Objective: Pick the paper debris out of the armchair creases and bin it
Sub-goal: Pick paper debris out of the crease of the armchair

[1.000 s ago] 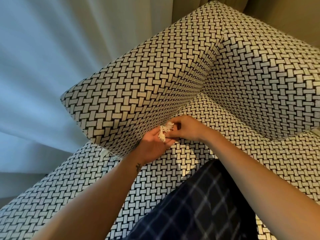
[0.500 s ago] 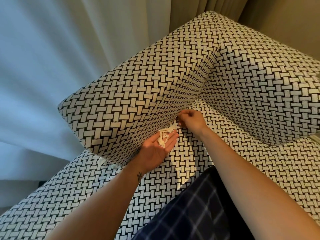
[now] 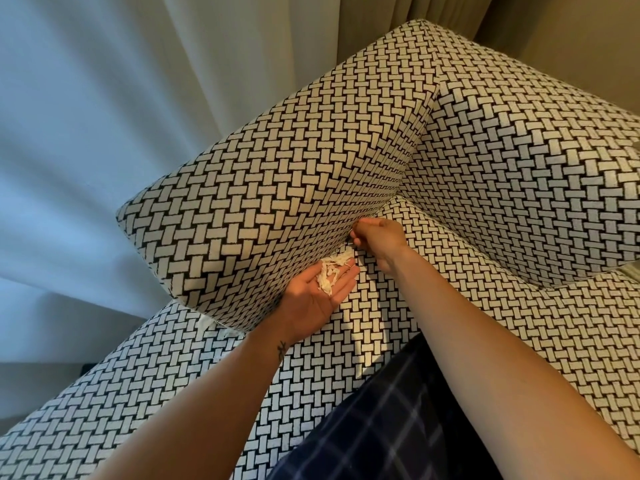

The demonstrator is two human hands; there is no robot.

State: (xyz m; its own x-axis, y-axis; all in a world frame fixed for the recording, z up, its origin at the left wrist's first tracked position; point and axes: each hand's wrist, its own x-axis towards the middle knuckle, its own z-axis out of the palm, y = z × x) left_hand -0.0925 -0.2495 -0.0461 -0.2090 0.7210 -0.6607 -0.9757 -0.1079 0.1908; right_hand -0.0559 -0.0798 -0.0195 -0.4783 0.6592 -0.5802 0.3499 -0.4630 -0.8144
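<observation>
The left hand lies palm up with straight fingers at the foot of the armrest, and a small heap of paper scraps rests on its fingers. Just past it along the armrest, the right hand has its fingertips curled into the crease where armrest meets seat. Whether they pinch a scrap cannot be told. A curtain hangs behind the armrest.

One camera sits on the person's head. It looks forward and down, very close to the armchair, right at the corner where the side meets the seat. The wide lens also catches the curtain behind.
</observation>
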